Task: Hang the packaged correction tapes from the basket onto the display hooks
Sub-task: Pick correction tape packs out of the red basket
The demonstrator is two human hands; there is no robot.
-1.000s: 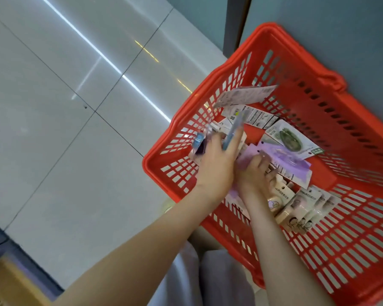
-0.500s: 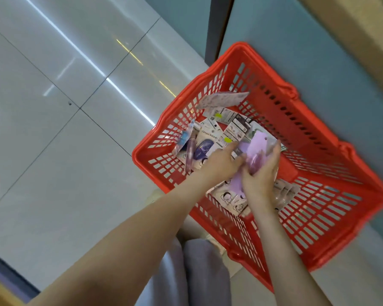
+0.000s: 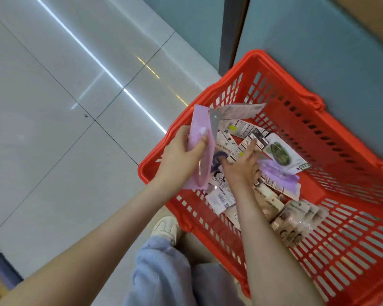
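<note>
Far left, the left hand point(image 3: 181, 151) grips a few pink packs point(image 3: 200, 127), upright over the left rim of the red basket point(image 3: 144, 171). Right of it, the right hand point(image 3: 241, 167) lies spread on the loose packs point(image 3: 243, 129) inside; whether it pinches one is unclear. Best lift one pack at a time and stack them with hang holes aligned. No hooks are in view.

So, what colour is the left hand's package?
The correction tape package is pale lilac; head view.
</note>
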